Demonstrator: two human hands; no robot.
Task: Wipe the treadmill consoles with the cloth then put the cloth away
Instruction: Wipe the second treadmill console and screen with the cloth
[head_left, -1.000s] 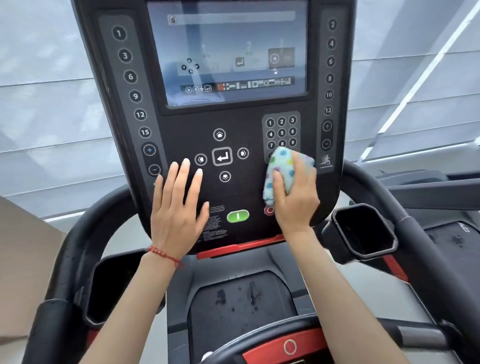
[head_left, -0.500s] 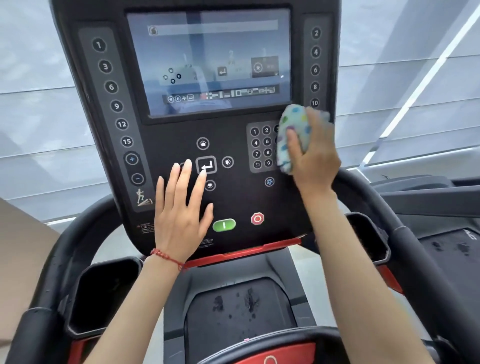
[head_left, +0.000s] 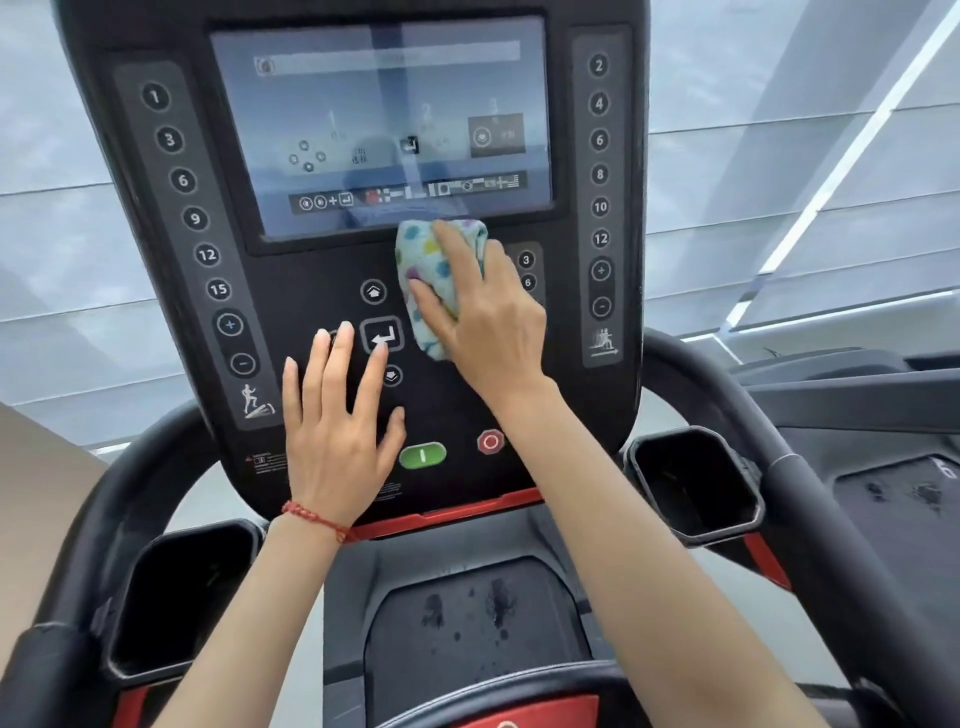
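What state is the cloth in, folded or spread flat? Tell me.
Folded, or at least bunched: the cloth forms a thick wad under the right hand, pressed to the console just below the screen.

Both forearms are bare and sleeveless, and a thin red braided string bracelet (head_left: 316, 517) circles the left wrist.

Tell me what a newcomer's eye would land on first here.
The spotted cloth, gripped by the right hand just below the lit screen, stands out against the black console. The left hand rests flat on the panel, beside the green start button.
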